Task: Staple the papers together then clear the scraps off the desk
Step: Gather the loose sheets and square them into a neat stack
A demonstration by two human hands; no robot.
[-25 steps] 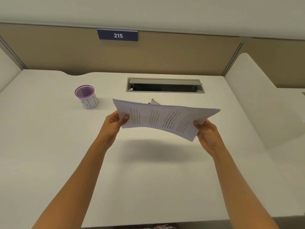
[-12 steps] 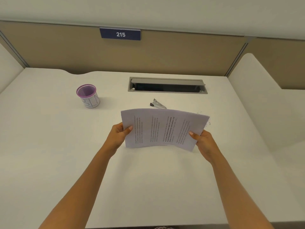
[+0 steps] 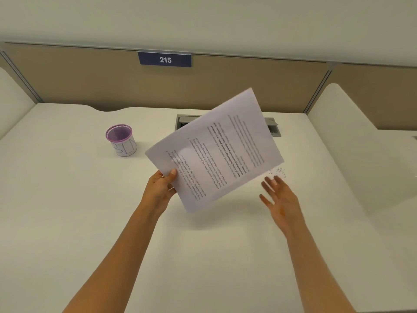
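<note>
papers (image 3: 216, 152) aslant, left grip (image 3: 161, 188) pinching their left edge, right grip (image 3: 282, 204) apart

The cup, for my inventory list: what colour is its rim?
Purple rim; head view shows it best.

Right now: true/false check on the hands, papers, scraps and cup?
1. The left hand grips the papers by one corner. True.
2. Small scraps lie on the desk just beyond the right hand. True.
3. The right hand holds the papers too. False: it is open, fingers spread, clear of the sheets.
4. The papers lie flat on the desk. False: they are raised off it and tilted.
5. The purple cup stands upright, left of the papers. True.
</note>
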